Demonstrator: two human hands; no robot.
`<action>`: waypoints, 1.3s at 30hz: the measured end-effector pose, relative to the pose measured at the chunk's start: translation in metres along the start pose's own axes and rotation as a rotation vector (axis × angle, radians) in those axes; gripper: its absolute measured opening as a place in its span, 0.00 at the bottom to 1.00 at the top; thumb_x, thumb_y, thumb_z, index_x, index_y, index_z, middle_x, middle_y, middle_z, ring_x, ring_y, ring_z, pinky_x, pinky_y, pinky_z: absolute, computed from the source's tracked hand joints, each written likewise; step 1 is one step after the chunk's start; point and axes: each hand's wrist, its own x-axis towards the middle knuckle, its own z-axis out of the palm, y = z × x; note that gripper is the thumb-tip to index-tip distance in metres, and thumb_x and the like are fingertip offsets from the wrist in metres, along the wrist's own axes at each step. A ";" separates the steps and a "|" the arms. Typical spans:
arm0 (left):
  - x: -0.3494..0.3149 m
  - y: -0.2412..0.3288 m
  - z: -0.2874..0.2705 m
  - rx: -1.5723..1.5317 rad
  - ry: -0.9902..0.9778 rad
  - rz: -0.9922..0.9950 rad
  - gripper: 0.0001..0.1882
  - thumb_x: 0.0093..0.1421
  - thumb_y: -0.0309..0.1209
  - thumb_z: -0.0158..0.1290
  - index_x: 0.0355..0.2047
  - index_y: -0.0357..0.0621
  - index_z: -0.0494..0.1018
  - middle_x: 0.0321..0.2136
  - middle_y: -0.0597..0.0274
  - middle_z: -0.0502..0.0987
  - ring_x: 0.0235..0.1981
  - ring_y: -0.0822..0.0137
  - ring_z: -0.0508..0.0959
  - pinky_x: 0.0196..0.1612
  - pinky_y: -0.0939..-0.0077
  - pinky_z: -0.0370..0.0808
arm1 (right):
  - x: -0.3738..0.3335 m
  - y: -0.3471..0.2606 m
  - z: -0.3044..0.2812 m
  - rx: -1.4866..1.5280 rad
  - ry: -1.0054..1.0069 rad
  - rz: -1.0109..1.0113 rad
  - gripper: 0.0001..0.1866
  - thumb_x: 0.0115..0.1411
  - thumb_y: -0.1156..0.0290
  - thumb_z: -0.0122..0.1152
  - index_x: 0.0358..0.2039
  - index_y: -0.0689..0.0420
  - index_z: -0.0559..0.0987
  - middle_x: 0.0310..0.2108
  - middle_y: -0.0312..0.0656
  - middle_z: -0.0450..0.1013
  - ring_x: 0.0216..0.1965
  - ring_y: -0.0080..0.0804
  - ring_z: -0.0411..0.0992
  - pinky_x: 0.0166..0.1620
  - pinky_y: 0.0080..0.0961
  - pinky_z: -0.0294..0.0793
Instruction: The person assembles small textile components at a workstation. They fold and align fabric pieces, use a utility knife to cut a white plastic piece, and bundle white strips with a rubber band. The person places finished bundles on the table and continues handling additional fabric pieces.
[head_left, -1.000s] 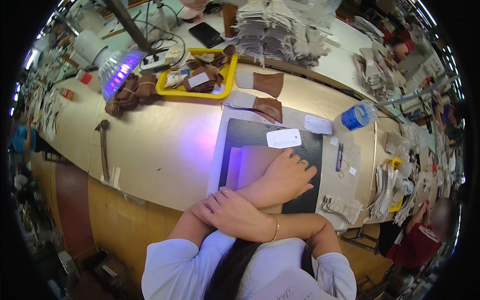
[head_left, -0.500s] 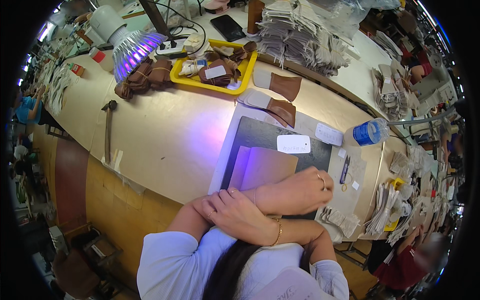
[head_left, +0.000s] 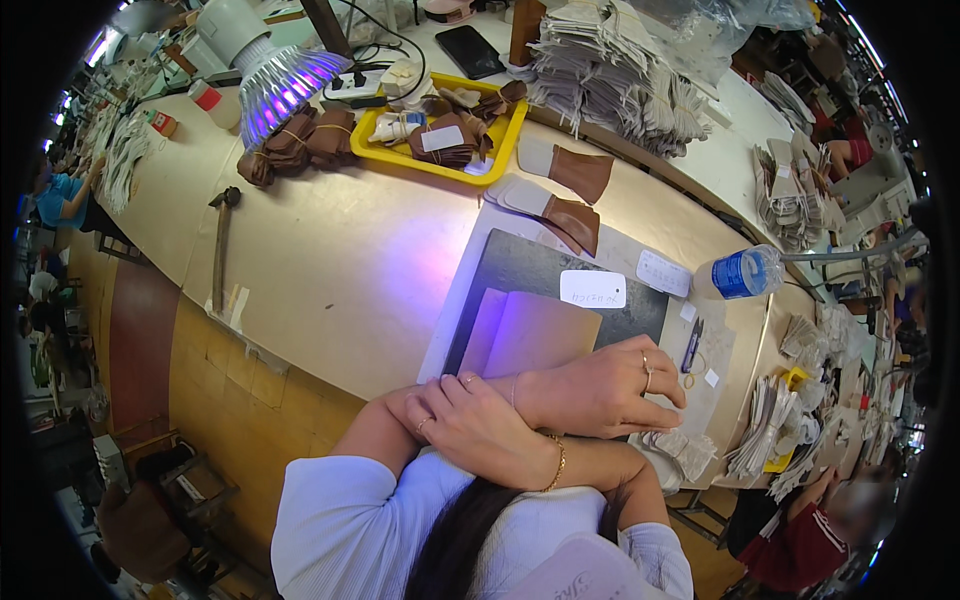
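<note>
My forearms are crossed over the table's front edge. My left hand [head_left: 615,385], with rings on it, reaches to the right, fingers loosely bent and slightly apart, holding nothing. Across my left forearm lies my right hand [head_left: 470,415], its fingers curled over that arm; a gold bracelet is on its wrist. Just beyond the hands, a folded tan sheet [head_left: 545,325] rests on a dark slab [head_left: 630,320], lit violet along its left side. A white tag [head_left: 592,289] lies on the slab above the sheet. My left arm and hand cover the slab's near part.
A metal-shaded lamp [head_left: 285,90] stands at the back left near brown bundles [head_left: 330,135] and a yellow tray [head_left: 480,178]. A hammer [head_left: 222,240] lies left. Brown-and-white pieces [head_left: 575,172] lie behind the slab. A bottle [head_left: 740,273] and a slim purple tool [head_left: 693,345] are right.
My left hand has shifted slightly right, and its fingers have loosened from a tighter curl. My right hand stays on the left forearm. The view has shifted slightly.
</note>
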 end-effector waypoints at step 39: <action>-0.011 -0.002 -0.010 -0.148 0.134 0.060 0.15 0.58 0.30 0.41 0.14 0.42 0.59 0.14 0.59 0.62 0.14 0.55 0.62 0.22 0.63 0.60 | 0.001 0.001 0.000 -0.014 -0.043 -0.020 0.14 0.54 0.69 0.51 0.41 0.59 0.74 0.32 0.40 0.71 0.36 0.32 0.70 0.39 0.28 0.67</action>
